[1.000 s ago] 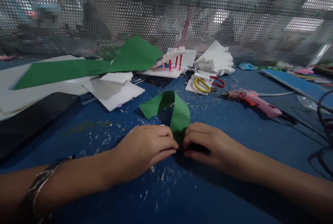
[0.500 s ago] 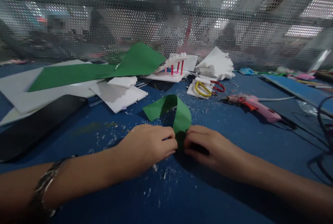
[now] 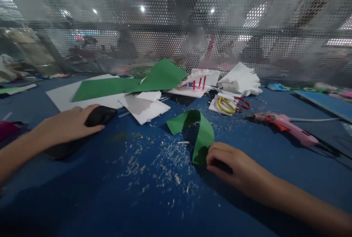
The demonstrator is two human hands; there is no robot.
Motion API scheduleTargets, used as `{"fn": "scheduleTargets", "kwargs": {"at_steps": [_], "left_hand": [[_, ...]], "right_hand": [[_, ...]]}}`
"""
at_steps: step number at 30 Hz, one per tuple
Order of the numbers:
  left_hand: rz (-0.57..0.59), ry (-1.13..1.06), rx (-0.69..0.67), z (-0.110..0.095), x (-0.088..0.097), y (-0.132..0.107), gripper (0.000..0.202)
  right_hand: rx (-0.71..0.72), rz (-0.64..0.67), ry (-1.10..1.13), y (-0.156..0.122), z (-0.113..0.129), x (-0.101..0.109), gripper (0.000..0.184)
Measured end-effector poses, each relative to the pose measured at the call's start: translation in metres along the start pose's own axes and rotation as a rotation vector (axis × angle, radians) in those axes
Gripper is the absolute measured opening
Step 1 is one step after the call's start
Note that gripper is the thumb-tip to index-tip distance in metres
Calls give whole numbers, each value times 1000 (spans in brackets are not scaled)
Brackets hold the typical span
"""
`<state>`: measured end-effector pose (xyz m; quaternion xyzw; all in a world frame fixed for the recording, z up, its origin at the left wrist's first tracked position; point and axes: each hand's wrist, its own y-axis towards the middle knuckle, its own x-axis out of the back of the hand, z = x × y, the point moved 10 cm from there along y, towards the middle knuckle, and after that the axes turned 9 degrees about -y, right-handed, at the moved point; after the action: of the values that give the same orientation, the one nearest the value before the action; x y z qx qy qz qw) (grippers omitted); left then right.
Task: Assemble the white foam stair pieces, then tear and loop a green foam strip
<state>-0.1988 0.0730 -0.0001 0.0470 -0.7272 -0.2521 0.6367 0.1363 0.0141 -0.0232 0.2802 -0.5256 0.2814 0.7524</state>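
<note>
At the left, my left hand (image 3: 66, 125) lies over a black smartphone (image 3: 100, 116), its thumb along the near side and its fingers across the top. The phone's far end and part of its near end show; the middle is hidden under the hand. My right hand (image 3: 229, 160) is closed, pinching the near end of a curled green paper strip (image 3: 205, 138). This strip stands on edge on the blue table (image 3: 154, 204), looping back and to the left. The fingertips of the right hand are partly hidden behind the strip and knuckles.
A pink glue gun (image 3: 294, 128) lies at the right with its cord. Scissors (image 3: 226, 105) with yellow and red handles rest further back. Green paper (image 3: 162, 77), white sheets (image 3: 144, 108) and a small model with red posts (image 3: 199, 83) stand before a perforated metal screen (image 3: 170, 42). White scraps litter the table.
My left hand has let go of the green strip and moved left onto the phone. The right hand still holds the strip. The view has shifted left and up.
</note>
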Motion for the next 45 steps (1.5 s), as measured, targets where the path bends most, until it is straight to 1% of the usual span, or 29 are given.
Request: {"fn": "scheduleTargets", "kwargs": {"at_steps": [3, 6, 8, 9, 10, 11, 13, 14, 15, 16, 17, 18, 19, 21, 24, 26, 28, 34, 38, 42, 45], "left_hand": [[-41, 110, 5, -11, 0, 0, 58], [-11, 257, 29, -25, 2, 5, 56], [13, 343, 38, -42, 6, 9, 53], [9, 370, 21, -57, 9, 11, 49], [-2, 379, -7, -77, 12, 13, 44], [7, 358, -82, -102, 10, 14, 37], [77, 257, -285, -163, -2, 13, 29], [126, 180, -407, -196, -11, 10, 28], [161, 9, -576, -231, -16, 3, 28], [187, -124, -689, -259, -19, -2, 26], [213, -208, -764, -280, -23, -5, 26], [236, -271, -813, -295, -27, -7, 27], [247, -323, -833, -305, -31, -6, 26], [271, -412, -802, -312, -36, 0, 22], [308, -553, -685, -304, -39, 11, 12], [322, -593, -637, -299, -39, 13, 8], [320, -563, -639, -298, -40, 11, 8], [284, -366, -704, -304, -43, 7, 10], [267, -353, -724, -305, -45, 6, 8], [243, -356, -711, -304, -44, 5, 7], [269, -333, -708, -305, -46, 6, 8]], "right_hand": [[-20, 8, -11, 0, -1, 0, 12], [-20, 19, -17, 1, 0, 0, 13], [-29, 28, -23, 1, -1, 0, 13], [-35, 33, -28, 2, -1, -1, 14], [-40, 35, -32, 2, -2, -1, 14], [-44, 36, -35, 2, -2, -2, 14], [-44, 39, -42, 1, -3, -2, 14], [-42, 37, -48, 1, -3, -3, 15], [-42, 33, -58, 1, -3, -3, 15], [-42, 27, -70, 1, -4, -2, 16], [-39, 17, -81, 2, -4, -2, 16], [-34, 7, -87, 2, -4, -1, 17], [-29, -3, -87, 2, -3, 0, 17], [-15, -11, -75, 3, -2, 1, 17], [-19, -10, -62, 3, -2, 2, 18], [-27, -13, -56, 3, -3, 2, 18], [-28, -26, -53, 2, -3, 2, 18], [-37, -49, -63, 1, -5, 2, 18], [-45, -48, -59, 1, -5, 3, 19], [-51, -68, -48, 1, -5, 5, 17], [-31, -80, -50, 0, -3, 6, 16]]}}
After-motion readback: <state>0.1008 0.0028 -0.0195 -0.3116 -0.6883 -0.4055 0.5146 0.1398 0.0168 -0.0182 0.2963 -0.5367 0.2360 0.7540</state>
